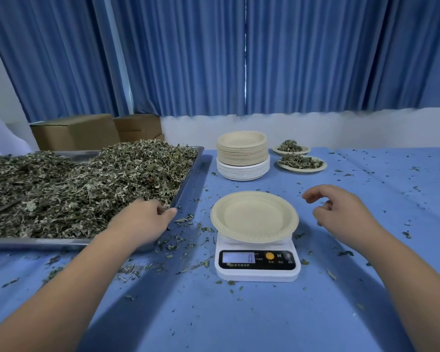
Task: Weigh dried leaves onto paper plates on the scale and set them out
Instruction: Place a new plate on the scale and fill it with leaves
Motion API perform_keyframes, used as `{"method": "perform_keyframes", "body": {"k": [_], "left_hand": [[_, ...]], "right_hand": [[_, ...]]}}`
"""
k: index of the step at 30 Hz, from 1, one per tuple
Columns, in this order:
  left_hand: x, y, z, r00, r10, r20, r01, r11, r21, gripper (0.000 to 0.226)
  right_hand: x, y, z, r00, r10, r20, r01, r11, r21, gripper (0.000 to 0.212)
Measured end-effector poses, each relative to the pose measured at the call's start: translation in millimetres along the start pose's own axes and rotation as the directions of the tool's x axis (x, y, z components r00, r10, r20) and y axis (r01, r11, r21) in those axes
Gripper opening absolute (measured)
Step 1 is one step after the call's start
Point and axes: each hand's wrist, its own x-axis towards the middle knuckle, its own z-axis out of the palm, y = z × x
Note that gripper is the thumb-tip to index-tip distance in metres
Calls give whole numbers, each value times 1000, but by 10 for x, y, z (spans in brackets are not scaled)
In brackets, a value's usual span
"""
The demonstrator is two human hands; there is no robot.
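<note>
Left hand [140,219] buried in leaves [87,184] beside the scale [257,271], grip unclear, right hand [341,212] loose and empty, I'd take small pinches.

One scale [257,269], one empty plate [254,217], two leaf-filled plates [307,150] [321,166], one plate stack [241,151], two cardboard boxes [74,133] [137,127], two hands [142,219] [341,212]

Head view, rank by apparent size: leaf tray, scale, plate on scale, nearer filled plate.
1. leaf tray
2. plate on scale and scale: about alike, not ranked
3. nearer filled plate: looks smallest, but it sits farther from the camera
</note>
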Motion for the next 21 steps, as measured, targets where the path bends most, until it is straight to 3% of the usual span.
{"method": "perform_keyframes", "body": {"k": [2, 6, 11, 13, 15, 18, 21], "left_hand": [[-16, -35, 0, 1000, 5, 1, -5, 997, 77, 67], [-74, -43, 32, 984, 48, 170, -46, 999, -17, 78], [-158, -95, 36, 995, 92, 38, -93, 996, 17, 54], [-181, -98, 34, 996, 87, -24, -84, 991, 109, 65], [-185, -103, 33, 997, 73, 0, -72, 985, 160, 82], [-200, -105, 25, 983, 80, 163, -78, 997, -17, 97], [-190, -131, 26, 962, 161, 221, -144, 985, -91, 84]], "right_hand": [[-5, -9, 6, 1000, 2, 8, -2, 1000, 3, 40], [-11, -16, 13, 1000, 23, 16, -23, 1000, 6, 37], [-19, -24, 5, 999, 32, 5, -32, 999, -1, 34], [-21, -25, 9, 999, 34, 2, -34, 999, -2, 33], [-23, -28, 12, 999, 39, -3, -39, 999, -7, 32], [-25, -32, 12, 999, 43, -7, -43, 999, -11, 31], [-25, -22, 11, 999, 48, -4, -48, 999, -11, 31]]}}
